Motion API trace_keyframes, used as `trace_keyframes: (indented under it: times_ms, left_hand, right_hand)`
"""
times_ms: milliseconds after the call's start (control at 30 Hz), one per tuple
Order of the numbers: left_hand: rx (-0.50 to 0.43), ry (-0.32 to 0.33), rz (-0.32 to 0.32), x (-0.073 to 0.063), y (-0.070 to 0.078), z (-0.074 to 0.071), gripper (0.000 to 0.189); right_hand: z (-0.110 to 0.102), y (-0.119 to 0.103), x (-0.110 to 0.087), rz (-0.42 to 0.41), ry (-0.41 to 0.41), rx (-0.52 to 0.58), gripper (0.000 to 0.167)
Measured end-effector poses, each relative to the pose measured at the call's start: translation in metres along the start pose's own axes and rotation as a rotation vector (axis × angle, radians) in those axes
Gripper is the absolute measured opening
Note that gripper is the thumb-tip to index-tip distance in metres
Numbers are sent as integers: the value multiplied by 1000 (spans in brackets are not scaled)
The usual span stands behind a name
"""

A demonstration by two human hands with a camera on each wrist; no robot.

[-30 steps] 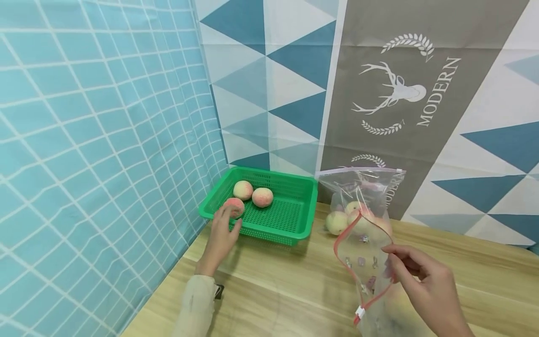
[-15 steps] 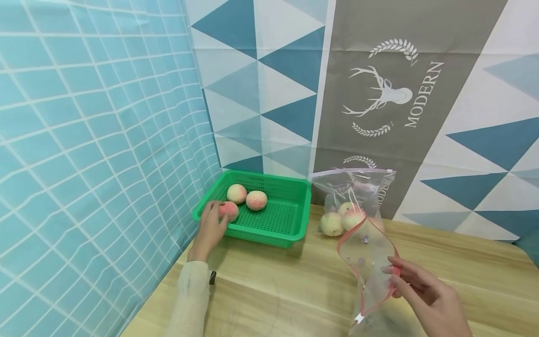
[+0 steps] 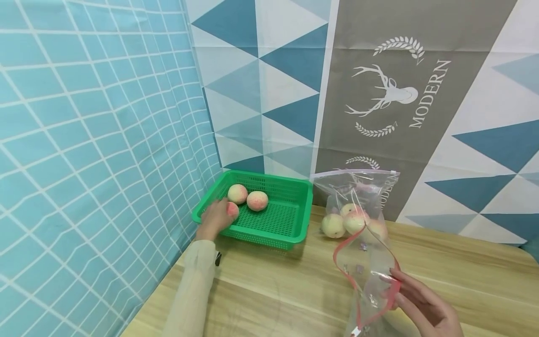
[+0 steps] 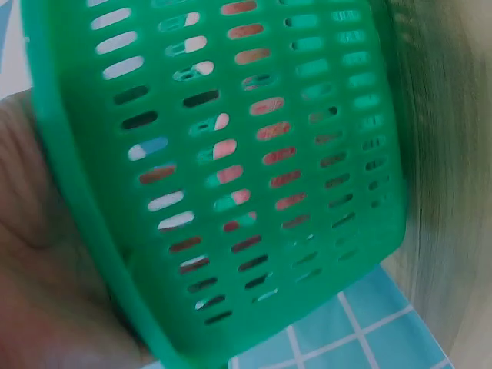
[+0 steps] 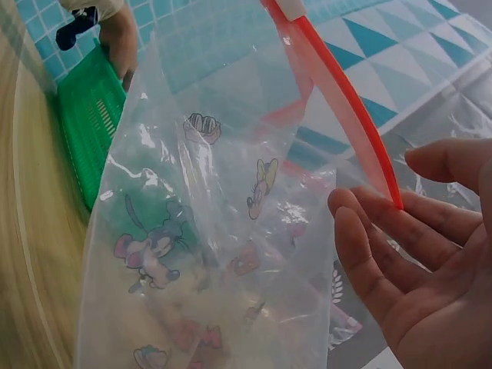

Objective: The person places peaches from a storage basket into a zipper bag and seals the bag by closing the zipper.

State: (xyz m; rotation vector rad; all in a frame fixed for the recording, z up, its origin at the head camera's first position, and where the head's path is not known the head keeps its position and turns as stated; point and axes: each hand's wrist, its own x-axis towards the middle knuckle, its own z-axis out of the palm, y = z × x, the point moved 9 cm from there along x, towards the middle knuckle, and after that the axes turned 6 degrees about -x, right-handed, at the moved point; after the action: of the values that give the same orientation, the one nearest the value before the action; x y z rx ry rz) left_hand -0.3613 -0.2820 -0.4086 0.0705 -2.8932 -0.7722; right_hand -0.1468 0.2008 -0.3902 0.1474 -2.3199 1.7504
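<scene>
In the head view my left hand reaches over the near left side of the green basket and grips a peach, its fingers partly hidden. In the left wrist view the basket's slotted wall hides most of that peach. Two more peaches, one and another, lie farther back in the basket. On the right, my right hand holds the red-rimmed mouth of a clear printed zipper bag, which gapes open. In the right wrist view the red rim runs down to my curled fingers.
Behind the red-rimmed bag stands another clear zipper bag with a lilac top strip, with several peaches in or behind the plastic. A wooden table bears everything. Blue tile-patterned sheet rises on the left, printed cloth at the back.
My left hand has closed farther over the peach at the basket's left side. My right hand has shifted slightly lower along the red rim. The view has tilted a little.
</scene>
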Motion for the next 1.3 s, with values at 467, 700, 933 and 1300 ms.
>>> trace_keyframes:
  times_ms: [467,700,933,1300]
  left_hand:
    - [-6,-32,-51,10,-4,15,50]
    - [27,-49,-42,9,-3,16,63]
    - [4,-39,-45,7,-4,14,38]
    - [-21,103,26,4,-2,7,55]
  right_hand:
    - [1,-3,-2,-47,-23,48,46]
    - [10,-6,-4,-117,-116,72,51]
    - [15,-5,-7,-296,-202,248,55]
    - [19,2,-9,-283,-258,252,57]
